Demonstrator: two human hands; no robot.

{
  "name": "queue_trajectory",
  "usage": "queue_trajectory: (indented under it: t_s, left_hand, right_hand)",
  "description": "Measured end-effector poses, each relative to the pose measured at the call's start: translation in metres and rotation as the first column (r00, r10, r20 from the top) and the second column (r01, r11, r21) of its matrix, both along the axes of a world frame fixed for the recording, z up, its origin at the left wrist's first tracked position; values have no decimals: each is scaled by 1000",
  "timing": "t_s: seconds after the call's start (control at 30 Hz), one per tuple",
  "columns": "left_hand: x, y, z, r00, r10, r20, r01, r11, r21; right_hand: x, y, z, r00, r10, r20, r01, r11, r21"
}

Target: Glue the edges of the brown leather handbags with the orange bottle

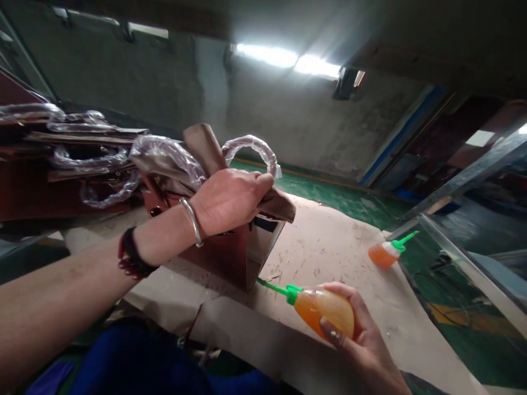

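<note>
"What's the left hand (234, 200) doing?"

"Gripping the top of a reddish-brown bag (218, 258), left of centre on the paper-covered bench (325, 230)."

"And the right hand (368, 340)?"

"Wrapped round an orange squeeze bottle (317, 310) on the near side. Its green nozzle (293, 294) points left to the bag's lower corner; I can't tell whether the tip touches."

"Anything farther right?"

"A second bottle (382, 255), on the bench."

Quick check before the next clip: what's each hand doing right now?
Left hand: closed on the top of the reddish-brown bag, fingertips hidden.
Right hand: closed around the orange bottle.
</note>
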State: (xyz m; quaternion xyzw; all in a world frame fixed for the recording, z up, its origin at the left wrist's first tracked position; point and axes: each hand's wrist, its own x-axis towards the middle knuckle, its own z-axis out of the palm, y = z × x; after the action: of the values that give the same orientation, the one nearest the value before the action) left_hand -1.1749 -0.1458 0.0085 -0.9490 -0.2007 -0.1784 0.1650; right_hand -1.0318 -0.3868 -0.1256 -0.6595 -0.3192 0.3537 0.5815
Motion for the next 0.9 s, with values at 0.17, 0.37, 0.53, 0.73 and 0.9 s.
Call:
queue_trajectory:
  t_s: [0.17,0.37,0.53,0.73,0.9]
  left_hand:
    - [3,-6,-9,998,9,-65,-7,999,40]
    - [3,-6,-14,997,31,-76,-24,996,87]
    - [2,-5,-16,997,26,-72,-18,994,108]
    - [4,-4,-16,995,48,-83,-40,994,99]
    - [5,-4,-16,995,54,-88,-47,996,73]
  right_hand:
    - [0,4,-13,996,-56,70,56,998,6]
    - [5,19,-34,977,-67,201,64,998,24]
    - [13,37,-54,881,-44,470,14,998,66]
    - [18,43,-60,824,-61,563,25,997,70]
    - [17,37,-57,814,-34,580,3,999,53]
